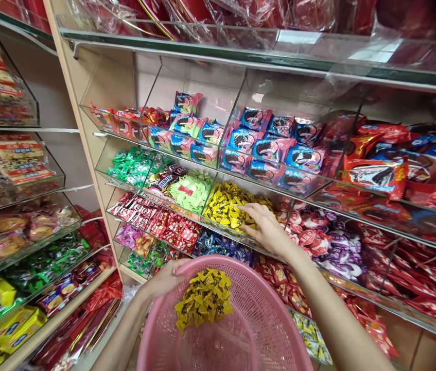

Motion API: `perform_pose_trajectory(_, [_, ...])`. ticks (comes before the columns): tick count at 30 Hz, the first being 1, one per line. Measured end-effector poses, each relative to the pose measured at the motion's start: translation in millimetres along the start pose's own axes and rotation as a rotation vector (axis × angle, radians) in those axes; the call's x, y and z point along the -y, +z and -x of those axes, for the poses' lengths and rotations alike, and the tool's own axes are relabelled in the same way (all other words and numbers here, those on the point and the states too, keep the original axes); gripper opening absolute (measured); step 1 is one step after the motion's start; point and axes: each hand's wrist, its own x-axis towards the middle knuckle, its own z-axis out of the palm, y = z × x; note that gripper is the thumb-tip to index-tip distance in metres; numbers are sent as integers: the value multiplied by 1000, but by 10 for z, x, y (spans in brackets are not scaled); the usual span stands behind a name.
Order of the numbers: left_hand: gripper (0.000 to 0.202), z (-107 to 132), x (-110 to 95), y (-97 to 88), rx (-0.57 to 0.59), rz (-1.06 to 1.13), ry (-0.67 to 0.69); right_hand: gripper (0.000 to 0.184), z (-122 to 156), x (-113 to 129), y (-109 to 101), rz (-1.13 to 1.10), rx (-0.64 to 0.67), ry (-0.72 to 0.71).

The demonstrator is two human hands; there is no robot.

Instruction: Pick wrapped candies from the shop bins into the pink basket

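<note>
My left hand point(168, 278) grips the far rim of a pink plastic basket point(264, 314) held low in front of me. A heap of yellow wrapped candies point(204, 299) lies inside the basket. My right hand point(264, 225) reaches into a clear shelf bin of the same yellow candies point(225, 203), palm down. Its fingers curl over the sweets at the bin's right side, and what is under them is hidden.
Tilted clear bins hold green candies point(133, 165), pale green candies point(190, 190), red bars point(152, 219), blue cookie packs point(275, 149), and red and purple sweets point(318, 237). More snack shelves point(17, 216) stand at the left. A glass shelf edge point(241, 51) runs overhead.
</note>
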Motion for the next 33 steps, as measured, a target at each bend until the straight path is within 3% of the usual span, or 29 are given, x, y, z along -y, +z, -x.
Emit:
perform_pose_trajectory(5, [60, 17, 6, 3, -22, -41, 4, 47, -101, -85, 96, 6, 100, -55])
perform_pose_trajectory(18, [58, 7, 127, 11, -66, -80, -31, 32, -172, -86, 218, -132, -66, 26])
perform_pose_trajectory(27, [58, 26, 90, 6, -49, -53, -2, 43, -163, -65, 238, -100, -20, 52])
perform_pose_trajectory(33, [57, 17, 99, 12, -57, -45, 2, 37, -188, -62, 283, -113, -44, 52])
